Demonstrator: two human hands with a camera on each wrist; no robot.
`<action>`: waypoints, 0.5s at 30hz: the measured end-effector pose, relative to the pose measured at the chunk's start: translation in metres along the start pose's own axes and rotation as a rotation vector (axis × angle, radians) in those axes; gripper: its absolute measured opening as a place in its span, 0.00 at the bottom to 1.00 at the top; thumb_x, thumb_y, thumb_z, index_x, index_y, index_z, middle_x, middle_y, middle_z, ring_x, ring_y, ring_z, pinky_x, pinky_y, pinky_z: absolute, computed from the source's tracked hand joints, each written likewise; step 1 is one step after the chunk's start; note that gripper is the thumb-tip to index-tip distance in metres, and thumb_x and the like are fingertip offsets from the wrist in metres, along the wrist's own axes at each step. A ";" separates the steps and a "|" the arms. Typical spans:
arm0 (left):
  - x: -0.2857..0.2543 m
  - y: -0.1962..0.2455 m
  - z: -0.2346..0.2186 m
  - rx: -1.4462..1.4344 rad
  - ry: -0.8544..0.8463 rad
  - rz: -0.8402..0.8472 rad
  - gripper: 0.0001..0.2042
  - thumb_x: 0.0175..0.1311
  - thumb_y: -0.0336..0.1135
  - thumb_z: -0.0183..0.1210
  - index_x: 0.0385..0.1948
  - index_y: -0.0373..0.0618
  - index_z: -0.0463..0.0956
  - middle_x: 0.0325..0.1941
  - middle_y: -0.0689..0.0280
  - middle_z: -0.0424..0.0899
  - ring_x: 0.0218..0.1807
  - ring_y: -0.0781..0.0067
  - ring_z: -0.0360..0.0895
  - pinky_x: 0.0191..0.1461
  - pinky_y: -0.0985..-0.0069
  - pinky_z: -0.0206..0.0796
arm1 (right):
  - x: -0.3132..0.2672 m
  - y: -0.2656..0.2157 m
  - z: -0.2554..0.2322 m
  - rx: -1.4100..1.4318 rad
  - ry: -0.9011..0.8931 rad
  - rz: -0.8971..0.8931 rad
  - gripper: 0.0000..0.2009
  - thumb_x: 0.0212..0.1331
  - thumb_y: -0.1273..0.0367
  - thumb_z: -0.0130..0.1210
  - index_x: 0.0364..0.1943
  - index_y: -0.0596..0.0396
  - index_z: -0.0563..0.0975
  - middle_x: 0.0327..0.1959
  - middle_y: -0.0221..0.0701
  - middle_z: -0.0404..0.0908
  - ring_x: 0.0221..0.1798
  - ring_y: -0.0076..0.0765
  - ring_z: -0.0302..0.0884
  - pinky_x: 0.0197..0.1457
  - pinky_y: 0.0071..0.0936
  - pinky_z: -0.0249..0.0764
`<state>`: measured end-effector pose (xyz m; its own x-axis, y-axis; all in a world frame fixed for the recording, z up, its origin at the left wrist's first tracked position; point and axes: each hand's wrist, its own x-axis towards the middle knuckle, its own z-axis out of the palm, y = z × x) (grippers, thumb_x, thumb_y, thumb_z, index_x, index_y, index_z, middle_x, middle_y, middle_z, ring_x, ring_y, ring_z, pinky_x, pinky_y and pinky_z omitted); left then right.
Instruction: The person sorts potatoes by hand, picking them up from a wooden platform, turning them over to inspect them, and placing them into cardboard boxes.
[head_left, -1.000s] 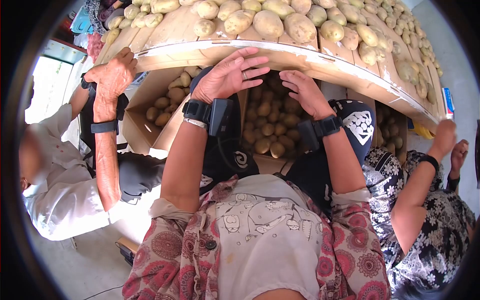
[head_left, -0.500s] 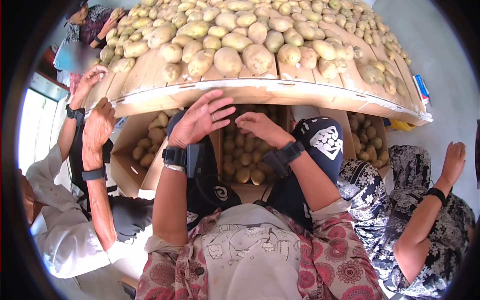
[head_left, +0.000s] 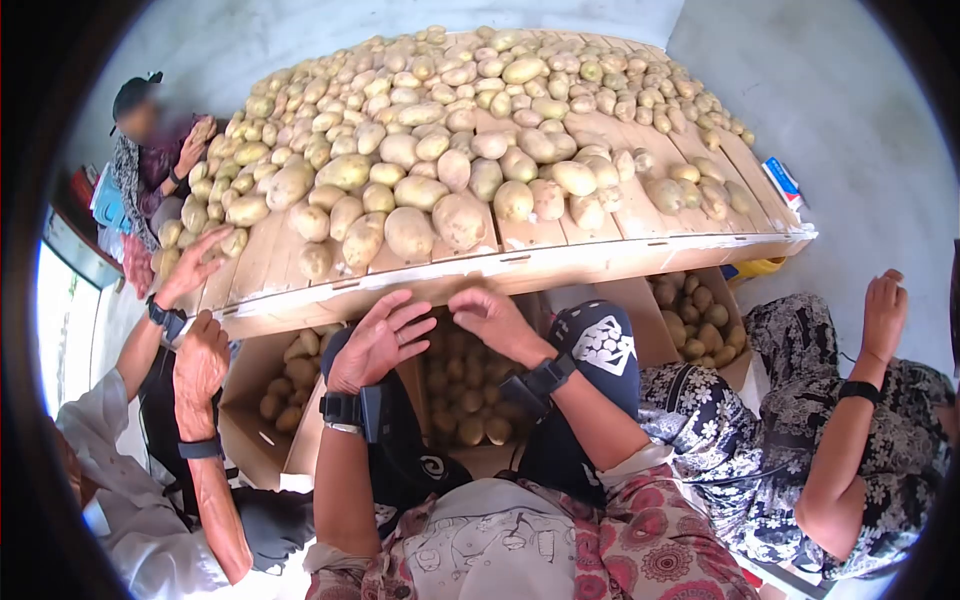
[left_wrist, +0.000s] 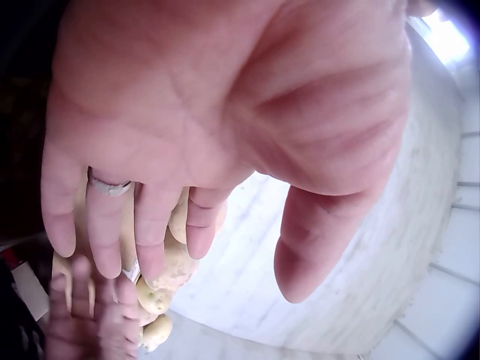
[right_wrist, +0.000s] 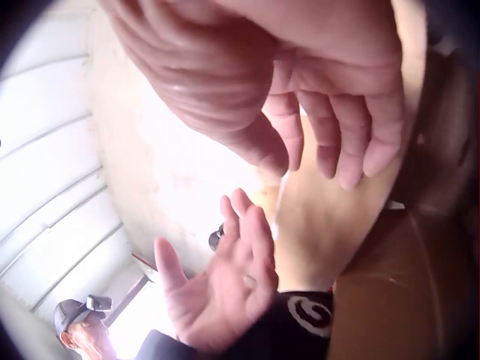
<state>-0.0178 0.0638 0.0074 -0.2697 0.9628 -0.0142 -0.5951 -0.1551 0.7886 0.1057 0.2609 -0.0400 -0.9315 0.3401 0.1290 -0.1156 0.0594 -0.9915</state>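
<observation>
In the head view my left hand (head_left: 375,345) is held up just in front of the table edge, palm inward, fingers spread and a ring on one finger. My right hand (head_left: 500,325) faces it a short gap away, with relaxed, slightly bent fingers. Nothing is held in either. The left wrist view shows the bare left palm (left_wrist: 172,112), with the right hand (left_wrist: 90,319) beyond its fingertips. Loose potatoes (head_left: 410,235) cover much of the cardboard-topped table (head_left: 540,262) beyond the hands. Below them, between the knees, a box of potatoes (head_left: 470,400) is partly hidden.
More potato boxes stand under the table, at left (head_left: 245,400) and right (head_left: 650,325). A person at the left has a hand (head_left: 195,265) at the table's edge by some potatoes. Another person's raised hand (head_left: 882,310) is at the right. A further person (head_left: 150,150) sits at the far left.
The head view has tilted up, showing more of the potato-covered table. My hands have come closer together and stay empty. The left neighbour's hand has reached out over the table edge.
</observation>
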 end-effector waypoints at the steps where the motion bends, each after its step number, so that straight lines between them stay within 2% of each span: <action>1: 0.000 0.003 0.004 0.009 0.000 -0.006 0.30 0.64 0.46 0.52 0.65 0.48 0.54 0.66 0.53 0.61 0.66 0.52 0.61 0.65 0.57 0.57 | 0.005 -0.011 -0.004 0.183 0.051 0.014 0.08 0.55 0.76 0.55 0.40 0.56 0.76 0.36 0.25 0.78 0.40 0.19 0.74 0.47 0.21 0.71; 2: -0.001 0.004 0.004 0.017 -0.007 -0.008 0.30 0.64 0.46 0.52 0.65 0.48 0.54 0.66 0.53 0.61 0.66 0.52 0.61 0.65 0.57 0.57 | 0.011 -0.022 -0.014 0.116 0.117 0.002 0.08 0.56 0.79 0.54 0.39 0.55 0.76 0.35 0.23 0.78 0.40 0.17 0.73 0.46 0.19 0.70; 4: 0.001 0.001 0.002 -0.026 0.002 -0.021 0.30 0.63 0.44 0.53 0.65 0.48 0.53 0.67 0.54 0.61 0.66 0.54 0.61 0.65 0.59 0.57 | 0.028 -0.029 -0.037 0.223 0.294 -0.076 0.08 0.56 0.79 0.53 0.38 0.54 0.77 0.34 0.22 0.77 0.39 0.16 0.72 0.45 0.18 0.70; 6: 0.001 -0.001 0.003 -0.018 0.004 -0.022 0.31 0.63 0.46 0.53 0.65 0.49 0.53 0.66 0.54 0.62 0.66 0.53 0.61 0.64 0.58 0.57 | 0.052 -0.030 -0.070 0.016 0.504 -0.357 0.09 0.57 0.81 0.52 0.38 0.53 0.77 0.32 0.21 0.77 0.39 0.15 0.71 0.44 0.15 0.69; 8: -0.002 0.002 0.008 -0.002 0.017 -0.006 0.31 0.63 0.45 0.53 0.66 0.49 0.53 0.66 0.55 0.62 0.66 0.54 0.62 0.64 0.58 0.57 | 0.063 -0.050 -0.098 -0.032 0.669 -0.225 0.09 0.52 0.80 0.55 0.36 0.53 0.77 0.35 0.27 0.78 0.41 0.24 0.75 0.46 0.22 0.71; 10: -0.002 0.003 0.005 0.003 0.000 -0.013 0.31 0.63 0.45 0.54 0.65 0.48 0.53 0.66 0.55 0.62 0.66 0.54 0.61 0.65 0.58 0.57 | 0.078 -0.053 -0.137 -0.747 0.820 -0.436 0.15 0.46 0.76 0.60 0.41 0.50 0.76 0.45 0.36 0.77 0.52 0.38 0.71 0.55 0.36 0.67; 11: -0.003 0.002 0.004 -0.010 0.004 -0.014 0.30 0.63 0.45 0.54 0.65 0.48 0.53 0.66 0.54 0.62 0.66 0.54 0.61 0.65 0.59 0.56 | 0.086 -0.051 -0.146 -0.749 0.819 -0.443 0.15 0.46 0.76 0.60 0.41 0.50 0.76 0.45 0.36 0.77 0.52 0.38 0.71 0.55 0.36 0.67; 13: 0.000 0.002 0.004 -0.023 0.004 -0.018 0.30 0.63 0.44 0.54 0.65 0.48 0.54 0.66 0.54 0.61 0.66 0.55 0.61 0.65 0.60 0.56 | 0.094 -0.051 -0.155 -1.019 0.916 -0.259 0.22 0.41 0.70 0.62 0.46 0.48 0.74 0.54 0.38 0.71 0.62 0.46 0.60 0.61 0.49 0.58; 14: 0.000 0.002 0.003 -0.014 -0.010 -0.018 0.30 0.63 0.45 0.53 0.65 0.48 0.53 0.66 0.54 0.61 0.66 0.54 0.61 0.65 0.59 0.56 | 0.095 -0.050 -0.158 -1.015 0.916 -0.258 0.22 0.41 0.70 0.62 0.46 0.48 0.74 0.54 0.38 0.71 0.62 0.46 0.60 0.61 0.49 0.58; 15: -0.001 0.003 0.003 -0.004 -0.022 -0.018 0.31 0.63 0.45 0.53 0.65 0.48 0.53 0.66 0.54 0.61 0.66 0.53 0.61 0.65 0.58 0.56 | 0.096 -0.053 -0.158 -1.101 0.798 -0.117 0.24 0.42 0.68 0.62 0.49 0.48 0.73 0.55 0.36 0.71 0.64 0.45 0.57 0.61 0.51 0.56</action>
<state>-0.0170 0.0631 0.0112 -0.2421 0.9701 -0.0150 -0.6029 -0.1383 0.7858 0.0769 0.4381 0.0272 -0.4411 0.7040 0.5566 0.5028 0.7076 -0.4965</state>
